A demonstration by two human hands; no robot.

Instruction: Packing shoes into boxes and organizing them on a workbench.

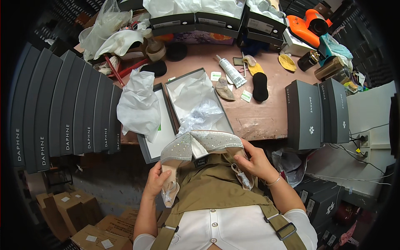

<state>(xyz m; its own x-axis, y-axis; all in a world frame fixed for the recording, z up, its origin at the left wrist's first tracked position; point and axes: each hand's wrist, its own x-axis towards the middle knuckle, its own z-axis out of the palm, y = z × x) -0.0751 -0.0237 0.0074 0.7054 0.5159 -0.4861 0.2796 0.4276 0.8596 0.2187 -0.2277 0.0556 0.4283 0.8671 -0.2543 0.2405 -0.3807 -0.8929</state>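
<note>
My left hand (158,179) is closed around the heel part of a sparkly silver pointed shoe (178,149). My right hand (256,161) grips the back part of its matching shoe (217,140). The two shoes are held in front of my waist, their pointed toes together. Clear plastic wrap hangs about the straps at their heel ends. Just beyond the toes lies an open dark grey shoe box (225,109) with white tissue paper (189,92) and crumpled clear plastic (203,115) in it. To its left is the box lid (166,132), partly under another crumpled tissue sheet (139,100).
Tall rows of grey shoe boxes (58,108) stand at the left; two more boxes (303,114) stand at the table's right edge. On the pink table (258,121) lie a white tube (231,71) and a black oval pad (260,87). Cardboard cartons (93,238) sit below left.
</note>
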